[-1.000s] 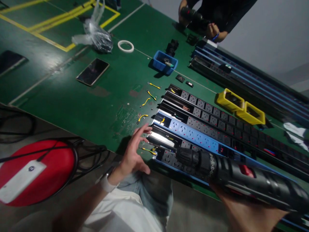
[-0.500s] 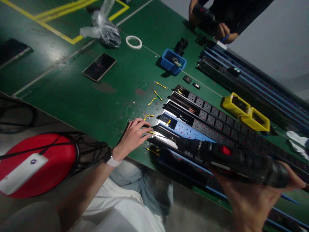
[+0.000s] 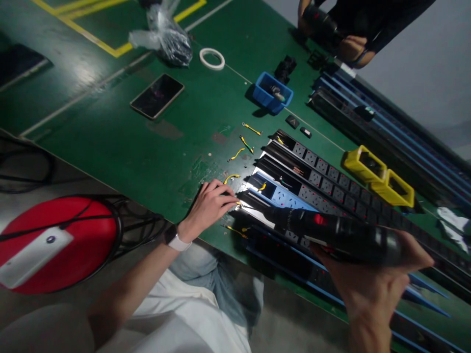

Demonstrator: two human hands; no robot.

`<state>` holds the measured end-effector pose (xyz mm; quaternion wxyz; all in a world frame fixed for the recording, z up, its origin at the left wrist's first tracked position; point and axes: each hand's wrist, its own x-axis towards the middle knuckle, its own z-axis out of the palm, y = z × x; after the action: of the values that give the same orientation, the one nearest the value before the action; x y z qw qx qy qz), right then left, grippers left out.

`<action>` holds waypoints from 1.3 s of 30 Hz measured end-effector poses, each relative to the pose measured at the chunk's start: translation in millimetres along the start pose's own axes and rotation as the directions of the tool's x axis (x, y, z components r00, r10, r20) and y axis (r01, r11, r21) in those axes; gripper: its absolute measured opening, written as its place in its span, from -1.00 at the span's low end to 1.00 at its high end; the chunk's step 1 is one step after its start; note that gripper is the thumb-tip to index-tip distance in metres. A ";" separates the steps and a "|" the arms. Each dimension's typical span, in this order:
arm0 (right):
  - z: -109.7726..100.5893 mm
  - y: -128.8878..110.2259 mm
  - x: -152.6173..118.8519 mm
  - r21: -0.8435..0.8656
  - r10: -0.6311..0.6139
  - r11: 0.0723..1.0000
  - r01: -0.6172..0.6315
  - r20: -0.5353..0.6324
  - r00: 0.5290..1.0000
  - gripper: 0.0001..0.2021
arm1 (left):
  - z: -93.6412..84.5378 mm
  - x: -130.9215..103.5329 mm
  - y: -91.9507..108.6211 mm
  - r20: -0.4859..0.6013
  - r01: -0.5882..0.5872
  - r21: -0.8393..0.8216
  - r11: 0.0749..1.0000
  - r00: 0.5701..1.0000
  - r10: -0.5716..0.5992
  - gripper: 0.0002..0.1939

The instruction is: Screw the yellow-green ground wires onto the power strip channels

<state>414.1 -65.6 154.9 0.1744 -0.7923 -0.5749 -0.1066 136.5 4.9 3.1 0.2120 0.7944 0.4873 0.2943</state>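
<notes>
Far left, green table point(image 3: 206, 132): dark flat device point(image 3: 24, 63), partly cut off by frame edge.
Below it: red stool point(image 3: 90, 245) beside the table, white box point(image 3: 35, 257) on seat, black cable across.
Phone point(image 3: 157, 96): flat, screen up, well apart from the hands.
Plastic bag point(image 3: 169, 41): crumpled, dark contents, beyond phone; tape roll point(image 3: 212, 59) just right of it.
Left hand point(image 3: 209, 208): watch point(image 3: 176, 239) on wrist, fingertips drawn close together at yellow wire point(image 3: 238, 203); cannot tell whether wire is pinched, too small.
Yellow wire location: at open left end of a black strip point(image 3: 255, 212).
Loose wires point(image 3: 252, 129): several short yellow and green ones scattered left of the strip ends, one just beside left hand.
Blue bin point(image 3: 259, 100): small parts inside, black pieces point(image 3: 285, 68) behind.
Strips: row of black socket strips point(image 3: 327, 171), blue strip point(image 3: 290, 198) among them.
Drill point(image 3: 331, 230): lies across view, front end toward left fingertips, hides much of strips beneath; tip contact unclear.
Right hand point(image 3: 371, 284): wrapped around drill, gripping it.
Across table: another person's hand point(image 3: 351, 49) near dark tool point(image 3: 320, 19).
Yellow bins point(image 3: 393, 188): two, end to end, beyond strips.
Far right: white crumpled sheet point(image 3: 452, 225).
</notes>
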 end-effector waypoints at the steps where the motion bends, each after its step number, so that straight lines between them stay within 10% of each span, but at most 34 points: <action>1: -0.3 -0.3 0.8 -0.004 0.016 1.000 -0.016 0.015 1.000 0.02 | -0.1 0.0 0.0 0.002 -0.005 -0.002 1.000 1.000 0.005 -0.83; 39: -3.8 -1.4 10.3 -0.131 -0.217 0.969 0.211 -0.029 0.976 0.02 | 0.4 2.1 -0.2 0.014 -0.020 0.024 1.000 1.000 0.020 -0.84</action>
<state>416.1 -57.7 162.3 0.1235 -0.7326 -0.6452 -0.1783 137.4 6.9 3.3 0.2027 0.8037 0.4814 0.2850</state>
